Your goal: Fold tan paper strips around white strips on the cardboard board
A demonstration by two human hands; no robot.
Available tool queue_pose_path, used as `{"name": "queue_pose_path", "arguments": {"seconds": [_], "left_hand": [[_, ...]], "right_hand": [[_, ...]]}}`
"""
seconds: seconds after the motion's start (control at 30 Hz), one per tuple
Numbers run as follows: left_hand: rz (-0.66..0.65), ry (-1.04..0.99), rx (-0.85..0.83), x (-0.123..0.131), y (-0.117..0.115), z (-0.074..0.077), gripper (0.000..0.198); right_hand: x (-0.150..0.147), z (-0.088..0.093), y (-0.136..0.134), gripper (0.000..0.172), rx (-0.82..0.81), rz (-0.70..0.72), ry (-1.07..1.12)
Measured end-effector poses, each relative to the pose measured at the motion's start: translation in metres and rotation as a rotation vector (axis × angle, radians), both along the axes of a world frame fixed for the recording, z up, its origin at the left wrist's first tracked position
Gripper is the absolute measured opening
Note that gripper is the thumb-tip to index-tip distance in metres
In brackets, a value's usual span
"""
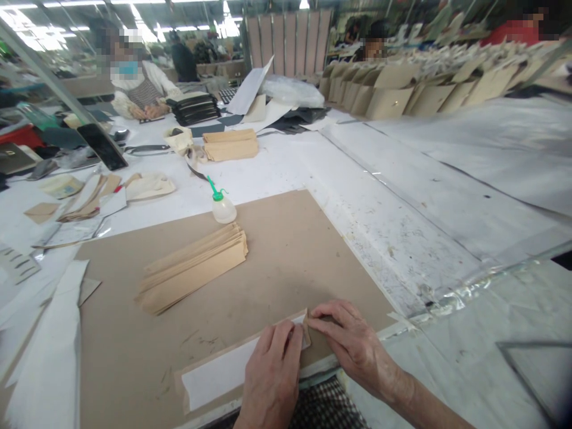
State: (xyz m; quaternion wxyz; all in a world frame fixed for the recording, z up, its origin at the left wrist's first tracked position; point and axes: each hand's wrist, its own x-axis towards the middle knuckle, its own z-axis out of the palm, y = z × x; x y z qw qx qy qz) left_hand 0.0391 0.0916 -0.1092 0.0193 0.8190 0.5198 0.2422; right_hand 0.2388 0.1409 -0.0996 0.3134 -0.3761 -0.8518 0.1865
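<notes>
Close to the front edge of the brown board (286, 256) lies a tan strip (179, 390) with a narrower white strip (218, 375) on top of it. My left hand (273, 372) presses down near the right end of the strips, its fingers bent and close together. At that end my right hand (357, 345) pinches the tan strip's edge between thumb and fingers, and a small flap stands up there. The left thumb is partly hidden. Further back, a stack of tan strips (196, 268) rests on the board.
A clear squeeze bottle with green spout (223, 208) stands at the board's back edge. White sheets (49, 345) lie on the left. Behind are tan pieces (230, 145), a phone (102, 146) on a pole and rows of beige bags (388, 89). A co-worker (143, 89) sits across.
</notes>
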Motion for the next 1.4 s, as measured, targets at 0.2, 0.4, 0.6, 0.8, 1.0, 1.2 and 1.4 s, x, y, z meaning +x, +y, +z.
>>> {"name": "queue_pose_path", "arguments": {"seconds": [0.2, 0.4, 0.6, 0.8, 1.0, 1.2, 1.4], "left_hand": [[0.011, -0.001, 0.007, 0.0, 0.001, -0.005, 0.036], [0.028, -0.008, 0.037, 0.001, 0.001, -0.01, 0.037], [0.016, -0.01, 0.03, 0.0, 0.001, -0.01, 0.039], [-0.008, 0.014, 0.02, -0.002, 0.001, -0.004, 0.036], [-0.003, 0.035, -0.044, -0.001, 0.001, -0.001, 0.038], [0.009, -0.014, -0.046, -0.001, 0.0, -0.003, 0.029], [0.011, -0.042, -0.04, 0.0, 0.0, 0.001, 0.028]], "right_hand": [[-0.002, -0.004, 0.004, 0.034, -0.015, -0.082, 0.031], [-0.005, -0.004, 0.006, 0.036, -0.007, -0.056, -0.013], [-0.005, 0.004, 0.012, 0.032, 0.032, -0.018, -0.095], [-0.013, 0.01, 0.012, 0.025, 0.105, -0.008, -0.306], [-0.026, 0.011, 0.005, 0.021, 0.135, -0.088, -0.461], [-0.011, 0.001, 0.004, 0.028, -0.082, -0.071, 0.014], [-0.011, -0.002, -0.007, 0.032, -0.051, -0.083, 0.061]]}}
